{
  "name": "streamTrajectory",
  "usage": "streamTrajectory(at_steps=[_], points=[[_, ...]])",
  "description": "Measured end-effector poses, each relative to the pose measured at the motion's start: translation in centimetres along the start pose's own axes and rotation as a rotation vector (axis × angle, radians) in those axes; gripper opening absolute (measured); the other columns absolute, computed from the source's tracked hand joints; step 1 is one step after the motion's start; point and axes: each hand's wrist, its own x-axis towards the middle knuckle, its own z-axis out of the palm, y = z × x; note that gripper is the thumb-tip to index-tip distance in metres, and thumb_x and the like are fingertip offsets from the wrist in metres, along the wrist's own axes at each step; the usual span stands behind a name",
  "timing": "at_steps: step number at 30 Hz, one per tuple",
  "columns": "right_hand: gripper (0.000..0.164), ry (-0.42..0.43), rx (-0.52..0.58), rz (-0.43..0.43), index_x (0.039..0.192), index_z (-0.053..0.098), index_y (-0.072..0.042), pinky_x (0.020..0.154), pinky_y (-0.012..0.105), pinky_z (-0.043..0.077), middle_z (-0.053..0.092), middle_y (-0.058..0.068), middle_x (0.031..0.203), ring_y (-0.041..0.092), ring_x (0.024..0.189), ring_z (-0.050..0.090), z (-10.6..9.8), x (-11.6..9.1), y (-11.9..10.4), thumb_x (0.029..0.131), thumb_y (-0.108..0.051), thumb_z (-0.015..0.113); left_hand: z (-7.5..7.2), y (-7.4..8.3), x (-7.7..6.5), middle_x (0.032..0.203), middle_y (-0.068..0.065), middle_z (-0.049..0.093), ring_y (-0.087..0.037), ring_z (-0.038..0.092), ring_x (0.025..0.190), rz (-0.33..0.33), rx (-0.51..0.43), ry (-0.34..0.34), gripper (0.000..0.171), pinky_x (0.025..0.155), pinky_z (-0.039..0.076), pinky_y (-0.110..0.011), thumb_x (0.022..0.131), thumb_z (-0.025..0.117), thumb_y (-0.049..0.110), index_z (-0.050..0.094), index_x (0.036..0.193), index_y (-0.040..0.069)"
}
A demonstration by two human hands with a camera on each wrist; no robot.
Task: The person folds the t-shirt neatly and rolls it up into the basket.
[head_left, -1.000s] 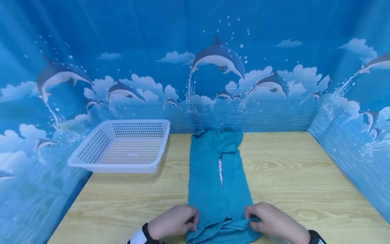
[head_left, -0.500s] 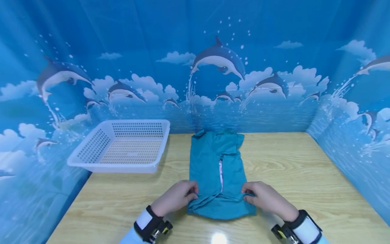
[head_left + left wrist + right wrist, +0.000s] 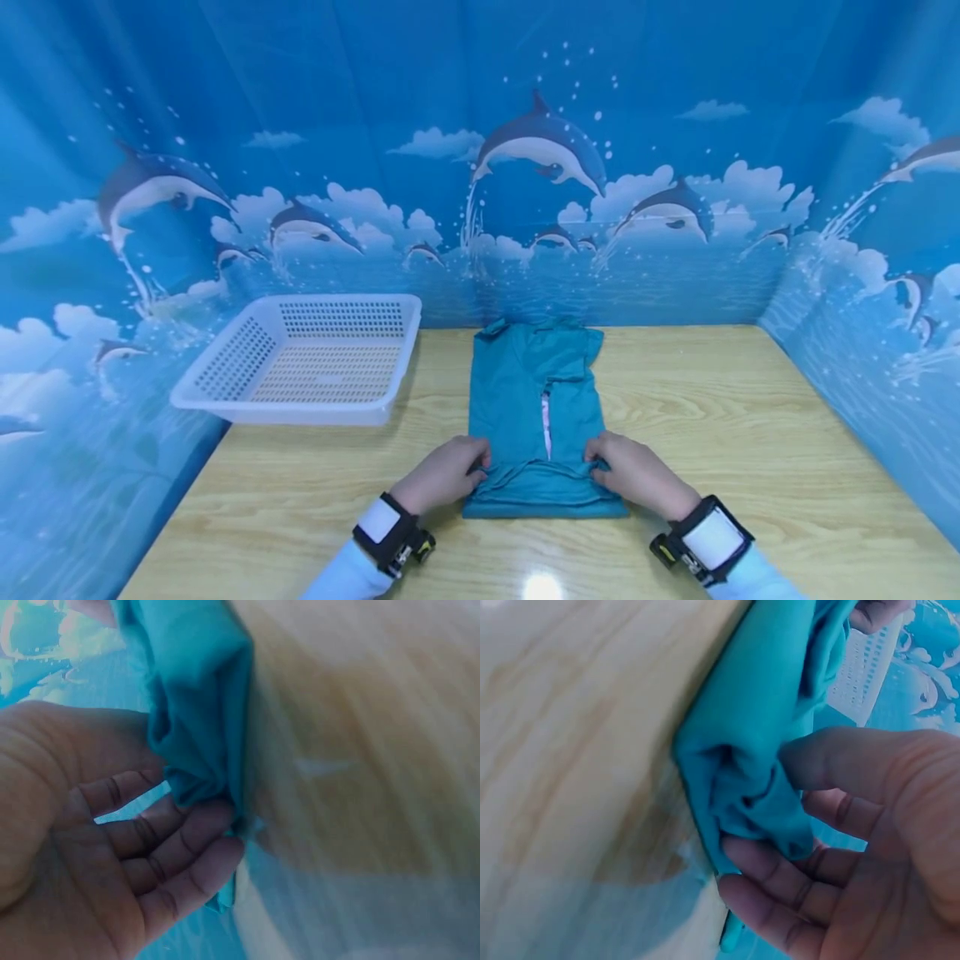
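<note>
A teal shirt (image 3: 510,400) lies lengthwise on the table in the head view, its near end folded over into a thick band. A pale pink strip (image 3: 545,421) shows through a slit down its front. At the band's left end, my left hand (image 3: 447,473) pinches the cloth. My right hand (image 3: 643,473) grips the opposite end the same way. Seen from the left wrist, the thumb and fingers (image 3: 187,847) close around the bunched fabric (image 3: 199,682). The right wrist view has the rolled cloth (image 3: 742,705) between thumb and fingers (image 3: 780,889).
A white perforated plastic basket (image 3: 300,412) stands at the back left of the wood-grain table (image 3: 750,433). Blue dolphin-print curtains (image 3: 375,100) enclose the back and both sides. Each wrist wears a strapped device (image 3: 393,533).
Both hands have carried the shirt's near end away from the body and folded it over, so the shirt is shorter. The basket has stayed in place.
</note>
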Motion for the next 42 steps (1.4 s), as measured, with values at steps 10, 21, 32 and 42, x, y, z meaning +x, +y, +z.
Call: streamTrajectory(at_steps=[10,21,32,42], points=[[0.032,0.087,-0.027,-0.155,0.113,0.064,-0.014,0.076,0.034,0.049,0.057,-0.003,0.103,0.011,0.092,0.054,-0.1,-1.3,-0.7,0.082,-0.015,0.071,-0.1,2.3,-1.4,0.094,0.004,0.053,-0.008,0.050,0.085,0.082,0.171,0.125,0.014,0.070,0.046,-0.022,0.091,0.062,0.021,0.060,0.103,0.014],[0.046,-0.065,-0.089,-0.239,0.112,0.060,-0.018,0.073,0.028,0.044,0.044,-0.007,0.101,0.011,0.089,0.042,0.4,-2.1,-2.1,0.069,-0.009,0.074,1.0,4.0,-1.8,0.091,0.007,0.046,-0.006,0.041,0.082,0.072,0.253,-0.033,0.025,0.067,0.042,-0.019,0.081,0.074,0.026,0.059,0.098,0.018],[0.032,0.035,-0.220,-0.286,0.101,0.064,-0.008,0.064,0.030,0.047,0.050,-0.001,0.090,0.013,0.080,0.048,0.9,-2.5,-3.6,0.071,0.004,0.064,0.6,4.6,-2.2,0.079,0.009,0.046,-0.004,0.042,0.071,0.110,0.191,-0.072,0.011,0.058,0.039,-0.017,0.083,0.066,0.018,0.058,0.090,0.017],[0.012,-0.040,0.050,-0.086,0.079,0.055,-0.015,0.046,0.022,0.033,0.040,-0.008,0.065,0.006,0.055,0.039,1.2,-1.7,-2.9,0.079,-0.004,0.056,0.2,3.9,-1.8,0.062,0.011,0.037,-0.002,0.037,0.050,0.000,-0.139,-0.171,0.010,0.045,0.032,-0.018,0.091,0.054,0.015,0.046,0.093,0.020]])
